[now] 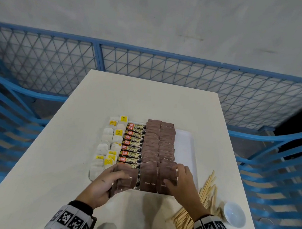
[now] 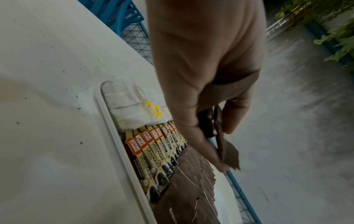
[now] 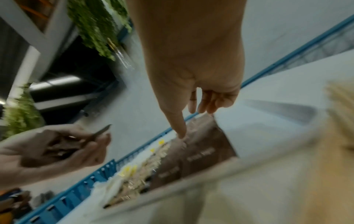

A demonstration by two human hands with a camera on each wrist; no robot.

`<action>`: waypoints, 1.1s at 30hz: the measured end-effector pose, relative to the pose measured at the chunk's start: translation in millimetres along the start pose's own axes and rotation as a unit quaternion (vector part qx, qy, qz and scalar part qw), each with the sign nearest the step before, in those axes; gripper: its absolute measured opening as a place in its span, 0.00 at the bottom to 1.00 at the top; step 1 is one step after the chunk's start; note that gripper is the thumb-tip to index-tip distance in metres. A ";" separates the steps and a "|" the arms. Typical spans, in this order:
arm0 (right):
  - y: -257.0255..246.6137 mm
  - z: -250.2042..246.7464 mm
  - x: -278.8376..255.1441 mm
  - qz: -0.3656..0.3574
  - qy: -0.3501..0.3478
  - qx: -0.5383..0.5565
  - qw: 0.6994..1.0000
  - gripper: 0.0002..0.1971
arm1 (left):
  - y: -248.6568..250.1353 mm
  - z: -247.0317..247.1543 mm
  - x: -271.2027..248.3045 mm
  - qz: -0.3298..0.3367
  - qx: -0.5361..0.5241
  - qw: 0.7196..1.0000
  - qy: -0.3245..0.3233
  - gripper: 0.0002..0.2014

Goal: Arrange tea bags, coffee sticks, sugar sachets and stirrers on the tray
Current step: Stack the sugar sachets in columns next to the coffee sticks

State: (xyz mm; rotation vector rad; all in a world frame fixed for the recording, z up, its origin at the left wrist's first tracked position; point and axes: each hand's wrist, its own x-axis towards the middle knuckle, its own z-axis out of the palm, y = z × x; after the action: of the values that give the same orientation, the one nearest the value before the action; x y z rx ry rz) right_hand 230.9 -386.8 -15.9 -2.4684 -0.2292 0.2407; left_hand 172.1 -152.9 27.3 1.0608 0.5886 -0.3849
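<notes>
While tea bags [image 1: 108, 143], coffee sticks [image 1: 132, 143] and sugar sachets [image 1: 158, 144] fill the tray [image 1: 185, 146], stirrers [image 1: 203, 198] remain on the table; left hand [image 1: 105, 181] grips spare sachets [image 1: 125, 181], right hand [image 1: 181, 180] presses the nearest row with loose fingers.

A white rectangular bench [image 1: 68, 149] carries a white plastic tray [image 1: 186, 149] near its middle, a loose pile of pale wooden stirrers [image 1: 207, 196] to the tray's right, and a small white bowl [image 1: 234, 214] beside them.

One tray [image 1: 186, 148], one bowl [image 1: 234, 214], two rows of sugar sachets [image 1: 159, 145], one column of coffee sticks [image 1: 132, 143]
</notes>
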 end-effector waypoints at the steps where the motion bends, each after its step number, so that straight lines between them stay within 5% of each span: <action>1: -10.2 -3.3 0.4 -0.016 -0.011 0.024 1.000 0.15 | 0.4 1.3 -0.1 0.002 0.004 1.000 -0.007 0.12; 3: -32.0 -9.8 0.1 -0.042 -0.074 0.072 0.994 0.08 | 0.9 4.1 -0.4 0.003 0.015 1.000 -0.021 0.13; 7: -60.9 -12.0 -2.8 -0.061 -0.167 0.187 0.966 0.11 | 1.8 10.6 -3.2 -0.001 0.038 0.998 -0.042 0.12; 12: -62.4 -1.5 -2.3 -0.057 -0.186 0.219 0.956 0.07 | 0.0 11.9 -4.9 -0.026 0.006 0.997 -0.067 0.28; 16: -55.0 -5.8 -1.7 0.017 -0.167 0.308 0.936 0.05 | -1.2 7.4 -2.8 -0.030 -0.102 0.994 -0.022 0.18; 22: -8.7 -22.4 7.3 0.057 -0.082 0.192 0.976 0.05 | 1.2 0.7 -9.5 -0.044 -0.147 0.988 -0.006 0.13; 33: 18.2 -6.5 0.4 0.043 -0.107 0.029 0.993 0.14 | -0.7 1.6 -8.5 -0.040 -0.133 0.990 -0.008 0.14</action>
State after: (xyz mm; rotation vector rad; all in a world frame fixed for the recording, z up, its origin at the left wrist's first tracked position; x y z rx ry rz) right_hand 234.6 -404.7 -22.1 -2.3967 -0.2026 0.5428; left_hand 165.5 -154.5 32.6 0.7804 0.6499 -0.3726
